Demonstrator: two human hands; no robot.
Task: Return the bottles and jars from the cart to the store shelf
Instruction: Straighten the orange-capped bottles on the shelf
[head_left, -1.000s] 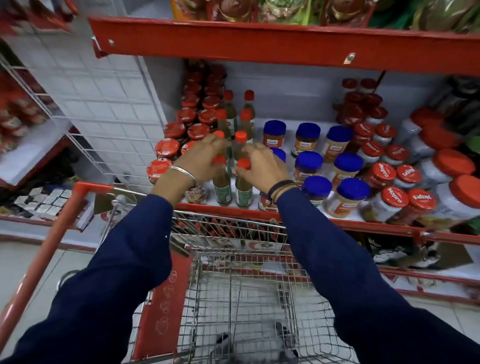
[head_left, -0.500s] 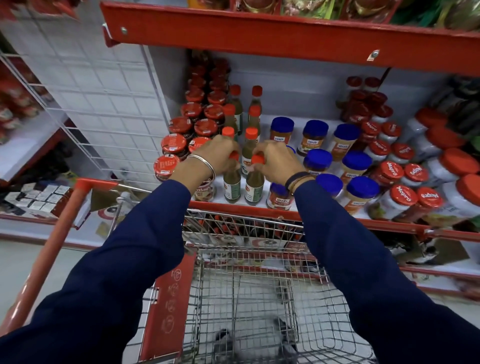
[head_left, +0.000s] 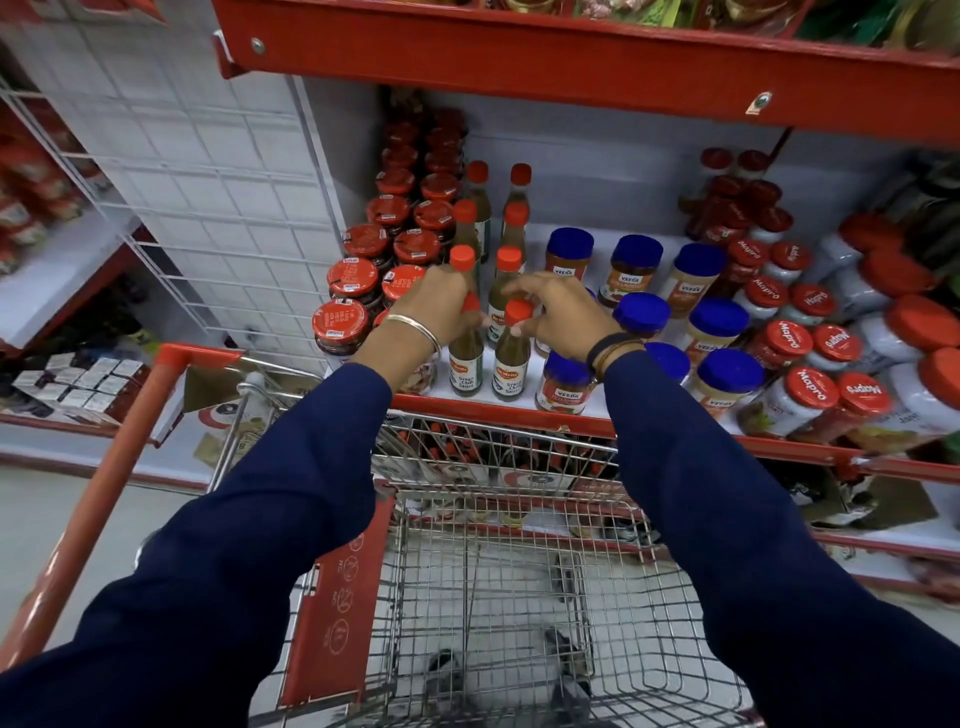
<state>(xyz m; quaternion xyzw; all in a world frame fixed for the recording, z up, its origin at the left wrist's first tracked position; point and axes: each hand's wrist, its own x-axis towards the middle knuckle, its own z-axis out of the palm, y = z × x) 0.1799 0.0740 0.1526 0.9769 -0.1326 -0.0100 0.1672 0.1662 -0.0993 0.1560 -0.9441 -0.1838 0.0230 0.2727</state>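
Two green chilli sauce bottles with orange-red caps stand at the front edge of the red-trimmed white store shelf (head_left: 519, 410), centre of the frame. I see my left hand (head_left: 441, 306) closed over the cap of the left bottle (head_left: 466, 358), and my right hand (head_left: 566, 317) pinching the cap of the right bottle (head_left: 511, 358) with curled fingers. Blue-lidded glass jars (head_left: 566, 387) sit just right of them, red-lidded jars (head_left: 340, 325) to the left. Below, the wire shopping cart (head_left: 493, 597) with its red handle fills the lower frame.
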